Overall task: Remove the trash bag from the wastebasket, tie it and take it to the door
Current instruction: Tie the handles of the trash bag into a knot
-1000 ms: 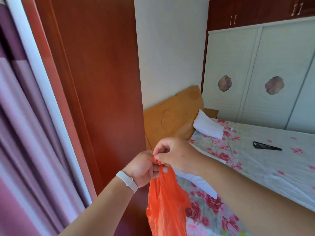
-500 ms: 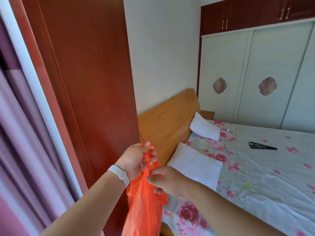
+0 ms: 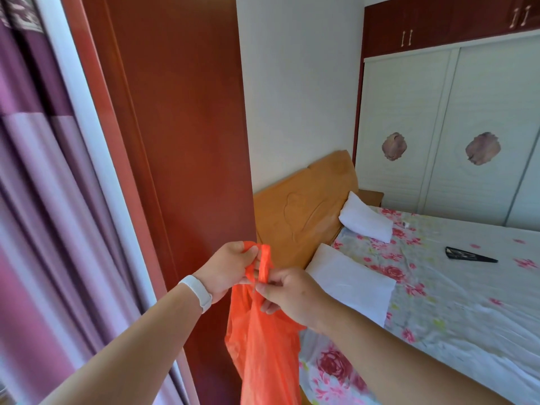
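An orange plastic trash bag [image 3: 264, 346] hangs in the air in front of me, its body dropping past the lower edge of the view. My left hand [image 3: 226, 268], with a white wristband, pinches one twisted handle at the top. My right hand [image 3: 287, 293] grips the other handle just below and to the right, fingers closed around it. The two handles cross between my hands. The wastebasket is not in view.
A tall red-brown wooden panel [image 3: 181, 141] stands right behind the bag. Purple curtains [image 3: 43, 200] hang at the left. A bed [image 3: 438, 287] with floral sheet, two white pillows [image 3: 350, 282] and a black object [image 3: 467, 255] fills the right. White wardrobe doors [image 3: 438, 135] stand behind.
My hands separated half a second ago, with the right one lower; now they have come together again at the bag's top, and the handles are crossed between them.
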